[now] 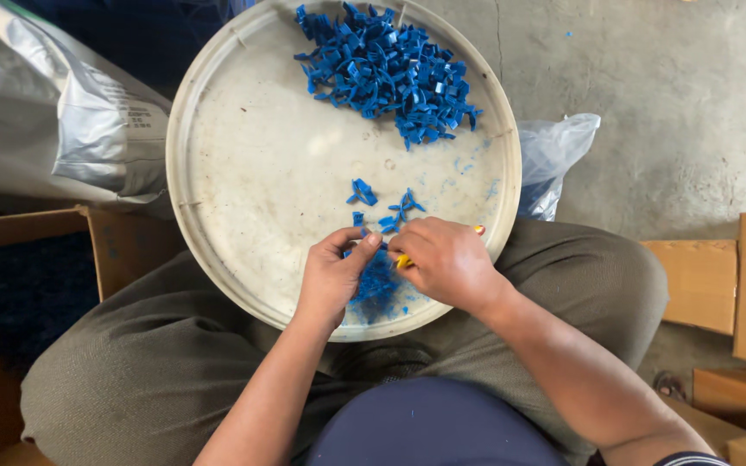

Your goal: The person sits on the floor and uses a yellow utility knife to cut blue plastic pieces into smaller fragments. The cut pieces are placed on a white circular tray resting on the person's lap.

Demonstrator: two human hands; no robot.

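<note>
Bare grey concrete floor [692,103] spreads out around a person sitting with a big round off-white tray [252,164] balanced on the lap. Both hands meet at the near edge of that tray. Their left hand [331,278] is curled nearly closed, thumb and fingertips pinched on a small blue plastic piece [364,250]. Just beside it, almost touching, the right hand [446,261] is folded into a loose fist around a yellow-handled tool [402,261]; only a sliver of the handle shows, so I cannot tell what kind it is. Under and between the hands lies a scatter of blue shavings [377,289] on the tray. A few loose blue pieces [386,207] sit just beyond the fingers, and a large heap of the same blue pieces [390,69] is piled at the tray's far rim. A silver-grey sack [53,121] leans at the left above an open cardboard box [28,276], a clear plastic bag [554,155] lies to the right of the tray, and more cardboard boxes [736,293] stand at the right.
</note>
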